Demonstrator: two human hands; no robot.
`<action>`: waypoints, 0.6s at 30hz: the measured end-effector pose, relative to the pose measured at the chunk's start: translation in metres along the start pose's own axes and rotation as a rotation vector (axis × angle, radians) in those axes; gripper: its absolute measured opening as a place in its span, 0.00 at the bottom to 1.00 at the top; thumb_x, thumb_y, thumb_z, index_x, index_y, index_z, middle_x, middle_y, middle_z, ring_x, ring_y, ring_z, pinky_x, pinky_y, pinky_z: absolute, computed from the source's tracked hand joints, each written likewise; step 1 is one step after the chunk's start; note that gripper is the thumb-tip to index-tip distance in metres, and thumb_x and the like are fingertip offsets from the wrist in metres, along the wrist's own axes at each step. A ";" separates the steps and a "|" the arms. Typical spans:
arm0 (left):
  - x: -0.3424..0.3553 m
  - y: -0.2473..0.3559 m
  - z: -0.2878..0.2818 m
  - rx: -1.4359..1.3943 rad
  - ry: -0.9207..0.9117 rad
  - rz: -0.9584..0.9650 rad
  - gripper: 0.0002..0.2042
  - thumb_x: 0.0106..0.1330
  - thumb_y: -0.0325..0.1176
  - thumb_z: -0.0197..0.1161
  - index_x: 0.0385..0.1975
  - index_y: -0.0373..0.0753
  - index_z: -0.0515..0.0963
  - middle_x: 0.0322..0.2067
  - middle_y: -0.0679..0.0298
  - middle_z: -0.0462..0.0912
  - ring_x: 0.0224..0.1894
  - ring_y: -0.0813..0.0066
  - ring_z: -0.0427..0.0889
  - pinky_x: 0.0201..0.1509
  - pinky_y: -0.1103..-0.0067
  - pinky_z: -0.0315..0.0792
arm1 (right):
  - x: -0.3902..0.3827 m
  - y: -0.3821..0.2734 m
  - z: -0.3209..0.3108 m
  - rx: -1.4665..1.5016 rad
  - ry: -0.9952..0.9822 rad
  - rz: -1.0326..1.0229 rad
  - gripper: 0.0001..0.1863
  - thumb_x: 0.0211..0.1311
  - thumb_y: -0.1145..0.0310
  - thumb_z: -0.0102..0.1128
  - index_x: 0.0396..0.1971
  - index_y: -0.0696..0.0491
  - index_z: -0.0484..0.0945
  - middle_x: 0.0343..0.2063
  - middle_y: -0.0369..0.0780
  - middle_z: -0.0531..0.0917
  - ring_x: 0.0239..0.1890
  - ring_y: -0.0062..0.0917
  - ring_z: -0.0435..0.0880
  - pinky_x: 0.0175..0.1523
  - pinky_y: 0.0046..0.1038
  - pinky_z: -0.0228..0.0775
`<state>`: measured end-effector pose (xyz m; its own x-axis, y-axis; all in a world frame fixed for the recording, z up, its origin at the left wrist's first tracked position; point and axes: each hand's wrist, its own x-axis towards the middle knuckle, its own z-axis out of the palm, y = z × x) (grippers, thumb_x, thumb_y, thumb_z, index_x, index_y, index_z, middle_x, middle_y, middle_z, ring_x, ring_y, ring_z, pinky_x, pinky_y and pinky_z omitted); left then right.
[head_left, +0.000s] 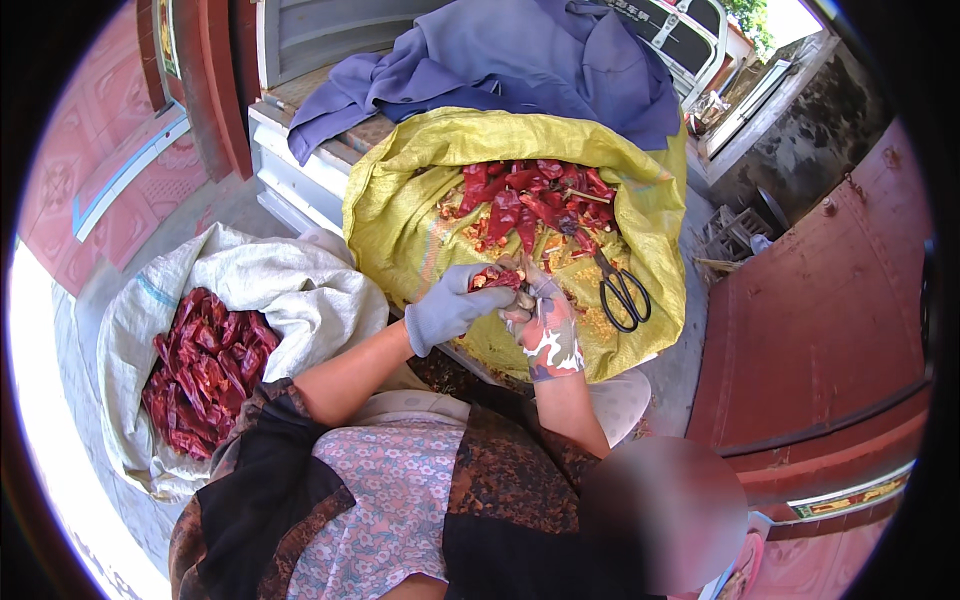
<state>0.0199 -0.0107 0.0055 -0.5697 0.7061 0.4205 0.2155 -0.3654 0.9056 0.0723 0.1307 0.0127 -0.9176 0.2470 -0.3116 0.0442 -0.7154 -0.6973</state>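
My left hand (448,308), in a grey glove, is closed around a dried red chili pepper (497,279) that looks broken open. Against it is my right hand (543,325), in a pink and white camouflage covering, its fingers pinched together at the chili's end. Exactly what the right fingertips grip is partly hidden. Both hands are over the near edge of a yellow woven sack (400,210), spread open. Inside it lie a heap of dried red chilies (540,195) and scattered pale seeds. Black-handled scissors (625,300) rest on the sack, right of my hands.
At the left stands a white woven sack (125,350) full of dried red chilies (205,370). Blue-purple cloth (520,60) drapes over a vehicle's cargo bed (290,150) behind the yellow sack. A dark red metal door (800,320) is at the right.
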 end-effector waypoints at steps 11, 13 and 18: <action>-0.022 -0.022 -0.013 -0.225 -0.045 -0.228 0.10 0.63 0.33 0.57 0.40 0.35 0.75 0.24 0.70 0.74 0.28 0.84 0.71 0.34 0.85 0.67 | -0.026 -0.048 -0.014 -1.074 -0.282 -0.185 0.15 0.57 0.73 0.55 0.45 0.60 0.73 0.32 0.37 0.81 0.20 0.14 0.74 0.23 0.18 0.64; -0.022 -0.016 -0.009 -0.256 0.023 -0.239 0.09 0.61 0.31 0.56 0.38 0.35 0.72 0.21 0.68 0.72 0.25 0.82 0.70 0.33 0.84 0.66 | -0.027 -0.049 -0.012 -1.201 -0.194 -0.211 0.12 0.54 0.70 0.57 0.37 0.61 0.76 0.30 0.37 0.82 0.22 0.20 0.77 0.28 0.22 0.68; -0.021 -0.026 -0.016 -0.371 0.049 -0.183 0.08 0.61 0.31 0.56 0.37 0.35 0.71 0.23 0.66 0.73 0.27 0.79 0.72 0.33 0.81 0.68 | 0.023 -0.060 -0.012 -1.600 0.012 -0.661 0.11 0.54 0.66 0.61 0.34 0.58 0.78 0.30 0.40 0.82 0.31 0.23 0.81 0.37 0.22 0.71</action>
<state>0.0135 -0.0262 -0.0278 -0.6112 0.7532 0.2432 -0.1881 -0.4367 0.8797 0.0528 0.1872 0.0395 -0.9383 0.2175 0.2689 0.0159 0.8038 -0.5947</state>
